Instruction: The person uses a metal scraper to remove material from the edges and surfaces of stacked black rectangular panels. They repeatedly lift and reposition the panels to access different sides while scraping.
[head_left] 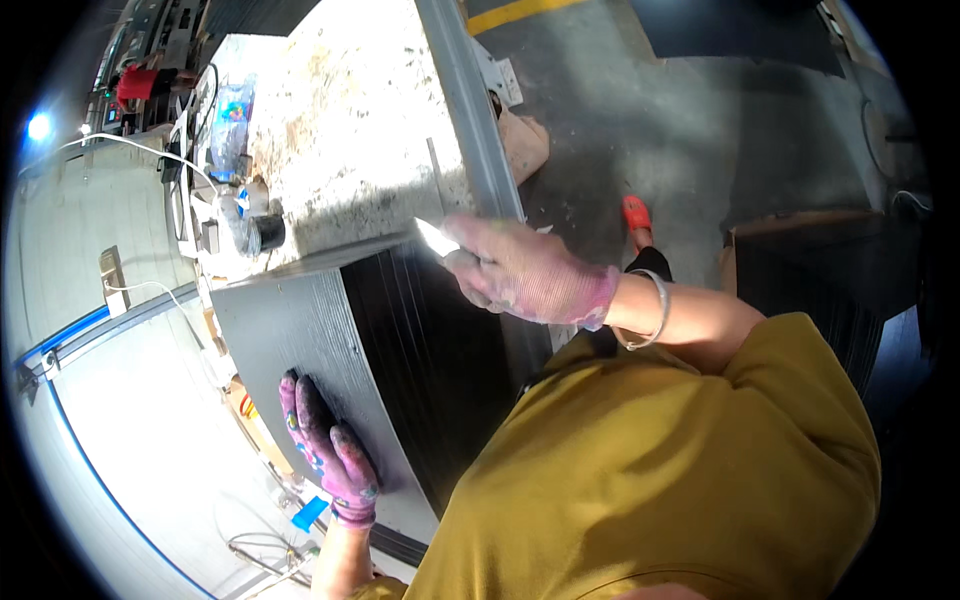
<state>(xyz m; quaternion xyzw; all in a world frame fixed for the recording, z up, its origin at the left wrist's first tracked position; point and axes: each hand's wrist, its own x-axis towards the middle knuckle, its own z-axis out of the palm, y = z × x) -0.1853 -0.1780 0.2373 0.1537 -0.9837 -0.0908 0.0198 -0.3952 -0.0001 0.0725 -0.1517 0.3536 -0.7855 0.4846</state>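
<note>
My left hand (330,445), in a purple patterned glove with dark palm, lies with fingers stretched on a grey wood-grain board (290,325). In a pinkish, stained glove, my right hand (525,265) is closed on a bright, flat, pointed piece (436,238). Its kind is lost in glare and blur. That hand is above the far edge of a black panel (420,350) beside the grey board. Just beyond it is a worn, pale worktable (350,130), with a thin strip (434,165) lying on it.
A clear plastic bottle (232,125) and a dark cup-like container (266,232) stand at the table's left edge, near a white cable (140,146). Dark panels (820,260) are stacked at the right. Far left, another person (140,85) wears red. A red shoe (636,212) shows on the floor.
</note>
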